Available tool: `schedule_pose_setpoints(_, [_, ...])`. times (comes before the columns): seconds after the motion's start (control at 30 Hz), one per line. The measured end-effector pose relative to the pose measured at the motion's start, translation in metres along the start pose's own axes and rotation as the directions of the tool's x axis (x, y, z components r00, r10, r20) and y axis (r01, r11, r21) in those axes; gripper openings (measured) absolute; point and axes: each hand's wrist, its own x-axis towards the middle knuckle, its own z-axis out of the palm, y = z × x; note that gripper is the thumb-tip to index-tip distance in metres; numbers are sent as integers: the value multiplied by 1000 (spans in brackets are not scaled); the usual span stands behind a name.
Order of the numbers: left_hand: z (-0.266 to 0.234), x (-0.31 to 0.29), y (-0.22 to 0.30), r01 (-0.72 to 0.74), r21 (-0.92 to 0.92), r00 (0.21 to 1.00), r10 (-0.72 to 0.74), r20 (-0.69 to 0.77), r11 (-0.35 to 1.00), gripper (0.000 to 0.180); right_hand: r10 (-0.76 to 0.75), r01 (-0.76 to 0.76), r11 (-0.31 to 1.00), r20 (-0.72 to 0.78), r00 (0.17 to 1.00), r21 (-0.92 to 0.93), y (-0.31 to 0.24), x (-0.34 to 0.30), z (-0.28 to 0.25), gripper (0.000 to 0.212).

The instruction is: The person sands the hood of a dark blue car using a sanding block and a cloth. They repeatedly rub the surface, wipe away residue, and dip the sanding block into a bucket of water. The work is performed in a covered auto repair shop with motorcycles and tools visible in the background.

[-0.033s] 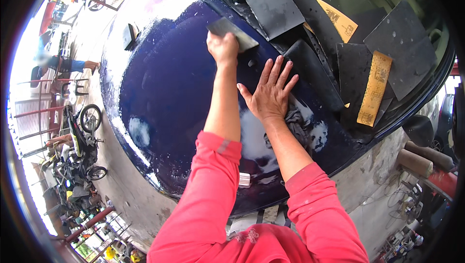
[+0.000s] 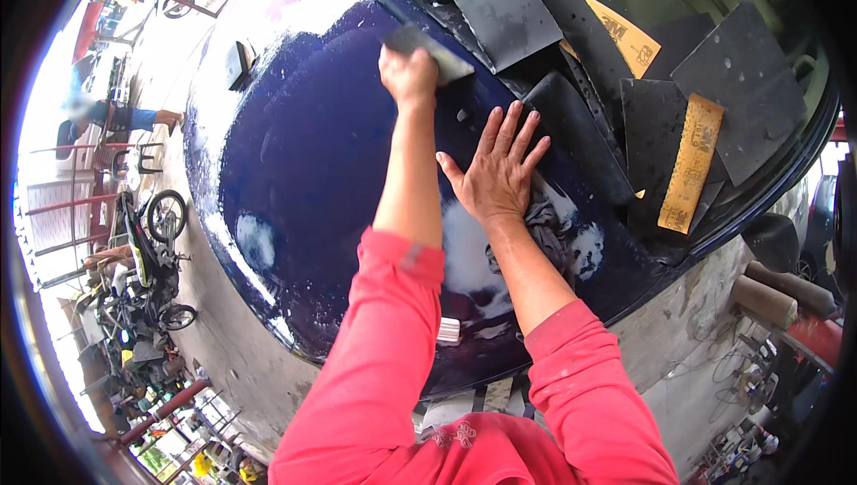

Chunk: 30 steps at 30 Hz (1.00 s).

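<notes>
Both my arms reach over the dark blue hood of a car (image 2: pixel 303 146), which is wet and whitish in patches. My left hand (image 2: pixel 409 79) is closed on a dark grey piece of sandpaper (image 2: pixel 449 60), which is blurred and rests against the hood near its windshield edge. Nearer to me and to the right, my right hand (image 2: pixel 495 173) lies on the hood, fingers spread and holding nothing. A crumpled dark cloth (image 2: pixel 546 228) is partly hidden beside the right wrist. Between my forearms sits a small silvery block (image 2: pixel 449 331).
Dark sandpaper sheets (image 2: pixel 500 12) and a folded tan strip (image 2: pixel 691 164) lie over the windshield base at right. A black block (image 2: pixel 238 66) sits on the far left of the hood. Beyond it are a person (image 2: pixel 134 119) and a motorcycle (image 2: pixel 147 253) on the concrete floor.
My left hand and the sandpaper have shifted very slightly to the left and away from me. My right hand stays in place.
</notes>
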Motion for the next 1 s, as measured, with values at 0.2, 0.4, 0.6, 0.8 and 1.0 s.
schedule_pose_setpoints(0.2, [-3,43,8,26,-79,996,-19,84,997,31,10,-10,1000,-9,1000,18,0,8,1,110])
schedule_pose_setpoints(0.4, [4,49,9,17,39,999,-19,43,999,31,6,-6,1000,6,1000,-6,-2,9,-1,111])
schedule_pose_setpoints(0.6, [9,75,8,54,82,995,-61,77,995,34,10,-10,1000,16,1000,-1,-2,9,-1,111])
schedule_pose_setpoints(0.8, [3,86,8,64,7,997,-64,51,998,34,5,-6,999,11,1000,33,-1,9,-1,111])
schedule_pose_setpoints(1.0, [1,98,20,-30,286,1000,29,7,958,32,-3,4,999,-1,1000,43,0,8,-1,110])
